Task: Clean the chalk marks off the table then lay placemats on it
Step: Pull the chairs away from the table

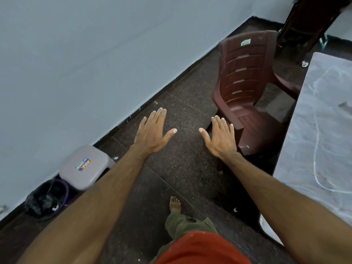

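Note:
The grey marble-look table (304,149) runs along the right edge of the view. White chalk marks (317,149) curve across its top. My left hand (152,130) and my right hand (220,135) are stretched out in front of me over the dark floor, palms down, fingers straight and spread, holding nothing. White dust shows on the fingertips of both. The right hand is left of the table and apart from it. No cloth or placemat is in view.
A dark red plastic chair (245,96) stands against the table's left side, just beyond my right hand. A grey stool (85,166) and a bin lined with a black bag (45,199) sit by the pale blue wall at left. My bare foot (174,204) is on the floor.

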The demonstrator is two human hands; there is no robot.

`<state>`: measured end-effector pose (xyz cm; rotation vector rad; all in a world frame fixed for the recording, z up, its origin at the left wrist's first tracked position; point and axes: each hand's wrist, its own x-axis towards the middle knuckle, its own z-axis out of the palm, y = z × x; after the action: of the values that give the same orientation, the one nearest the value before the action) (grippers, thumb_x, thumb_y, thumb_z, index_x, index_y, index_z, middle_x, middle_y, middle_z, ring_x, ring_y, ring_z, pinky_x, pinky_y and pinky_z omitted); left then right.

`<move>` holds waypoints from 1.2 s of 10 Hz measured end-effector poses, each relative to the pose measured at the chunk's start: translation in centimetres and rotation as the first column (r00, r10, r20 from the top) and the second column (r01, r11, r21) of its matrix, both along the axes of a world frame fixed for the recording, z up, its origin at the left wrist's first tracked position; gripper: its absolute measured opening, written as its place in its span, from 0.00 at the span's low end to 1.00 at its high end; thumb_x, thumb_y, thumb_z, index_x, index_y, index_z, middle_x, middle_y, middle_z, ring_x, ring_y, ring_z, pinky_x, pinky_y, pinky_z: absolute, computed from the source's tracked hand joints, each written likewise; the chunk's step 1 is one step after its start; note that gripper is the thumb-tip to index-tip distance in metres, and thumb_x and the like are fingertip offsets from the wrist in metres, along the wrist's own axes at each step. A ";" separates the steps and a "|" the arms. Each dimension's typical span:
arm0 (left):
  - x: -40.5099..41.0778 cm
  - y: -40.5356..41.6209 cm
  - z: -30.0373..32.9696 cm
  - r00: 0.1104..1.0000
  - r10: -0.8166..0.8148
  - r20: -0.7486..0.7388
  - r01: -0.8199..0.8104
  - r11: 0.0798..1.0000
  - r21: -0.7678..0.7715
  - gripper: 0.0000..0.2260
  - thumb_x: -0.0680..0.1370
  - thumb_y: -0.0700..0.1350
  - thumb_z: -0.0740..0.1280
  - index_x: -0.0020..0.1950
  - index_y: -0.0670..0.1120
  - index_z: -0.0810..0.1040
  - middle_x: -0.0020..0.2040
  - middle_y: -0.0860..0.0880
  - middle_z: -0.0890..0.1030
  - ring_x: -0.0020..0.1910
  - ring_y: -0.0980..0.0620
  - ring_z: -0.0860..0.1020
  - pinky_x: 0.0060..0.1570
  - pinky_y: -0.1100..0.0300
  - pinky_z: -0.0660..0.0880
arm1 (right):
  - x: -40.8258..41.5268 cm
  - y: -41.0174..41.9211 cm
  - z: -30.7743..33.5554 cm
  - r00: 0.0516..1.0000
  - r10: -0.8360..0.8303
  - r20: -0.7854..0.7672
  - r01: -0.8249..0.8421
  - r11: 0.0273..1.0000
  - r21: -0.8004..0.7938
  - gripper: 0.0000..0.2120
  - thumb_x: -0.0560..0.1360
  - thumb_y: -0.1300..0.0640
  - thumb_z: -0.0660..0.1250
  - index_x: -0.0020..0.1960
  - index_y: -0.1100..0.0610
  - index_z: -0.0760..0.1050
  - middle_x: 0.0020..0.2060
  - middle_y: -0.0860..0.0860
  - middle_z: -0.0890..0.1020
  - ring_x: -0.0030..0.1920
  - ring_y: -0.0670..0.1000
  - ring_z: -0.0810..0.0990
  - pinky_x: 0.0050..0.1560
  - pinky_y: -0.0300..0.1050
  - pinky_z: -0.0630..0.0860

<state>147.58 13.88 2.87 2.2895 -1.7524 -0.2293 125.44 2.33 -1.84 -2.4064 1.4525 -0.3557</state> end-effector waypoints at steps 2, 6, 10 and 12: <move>6.1 -7.7 0.2 0.998 -0.055 0.005 0.055 0.998 0.022 0.35 0.81 0.64 0.55 0.81 0.46 0.51 0.82 0.47 0.54 0.80 0.47 0.52 0.77 0.42 0.52 | 5.7 -6.0 -0.7 0.998 -0.054 0.009 0.054 0.997 0.053 0.37 0.80 0.35 0.52 0.78 0.61 0.57 0.79 0.56 0.59 0.79 0.56 0.53 0.78 0.61 0.46; 14.8 -21.4 -0.8 0.984 -0.176 -0.012 0.177 0.984 0.020 0.35 0.80 0.65 0.53 0.81 0.47 0.52 0.82 0.48 0.54 0.80 0.48 0.52 0.77 0.44 0.51 | 13.0 -16.4 -0.7 0.983 -0.181 -0.021 0.182 0.980 0.074 0.38 0.80 0.34 0.49 0.79 0.60 0.55 0.79 0.55 0.57 0.80 0.55 0.50 0.78 0.59 0.44; 23.6 -35.7 -1.1 0.894 -0.448 -0.016 0.448 0.893 0.043 0.34 0.81 0.65 0.53 0.81 0.49 0.53 0.81 0.49 0.54 0.80 0.47 0.52 0.76 0.43 0.51 | 20.1 -24.0 -0.4 0.892 -0.450 -0.045 0.452 0.885 0.112 0.37 0.81 0.35 0.50 0.79 0.60 0.55 0.79 0.55 0.57 0.80 0.55 0.50 0.78 0.59 0.44; 28.0 -42.7 0.0 0.821 -0.571 0.011 0.569 0.821 0.049 0.33 0.81 0.64 0.52 0.81 0.50 0.52 0.82 0.50 0.53 0.81 0.48 0.51 0.77 0.44 0.49 | 24.3 -27.5 0.2 0.813 -0.582 -0.023 0.581 0.806 0.116 0.37 0.81 0.35 0.49 0.80 0.59 0.54 0.80 0.54 0.56 0.80 0.54 0.50 0.79 0.59 0.44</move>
<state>175.62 -28.84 2.87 1.7245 -2.4302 -0.3470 149.70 -25.14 -1.63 -1.8064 2.1257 -0.4015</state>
